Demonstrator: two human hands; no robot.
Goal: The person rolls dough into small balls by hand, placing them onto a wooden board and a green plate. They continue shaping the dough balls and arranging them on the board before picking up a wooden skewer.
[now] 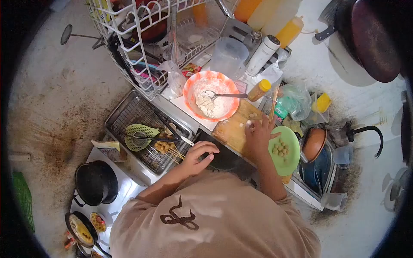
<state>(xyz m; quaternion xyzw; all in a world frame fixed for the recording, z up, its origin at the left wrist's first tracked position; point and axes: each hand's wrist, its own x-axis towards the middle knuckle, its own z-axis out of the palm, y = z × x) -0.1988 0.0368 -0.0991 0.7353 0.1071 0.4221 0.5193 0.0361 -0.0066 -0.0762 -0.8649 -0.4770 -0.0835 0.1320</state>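
My right hand (258,136) rests on a wooden cutting board (230,129), its fingertips bent over small white dough pieces (248,123). Wooden chopsticks (272,106) stand just beside it. Right of this hand is a green plate (293,160) with several small dough balls (280,148). Beyond the board, an orange-and-white bowl (189,88) holds flour and a spoon (226,95). My left hand (198,155) hovers loosely curled at the counter edge, holding nothing I can see. It is next to a wire tray (129,114) with skewers (167,149).
A white dish rack (129,38) stands at the back left. Sauce bottles (289,31) and a clear jug (228,56) stand at the back. A green slotted spatula (137,134) lies on the tray. A black pot (95,182) sits at lower left, a brown bowl (314,142) to the right.
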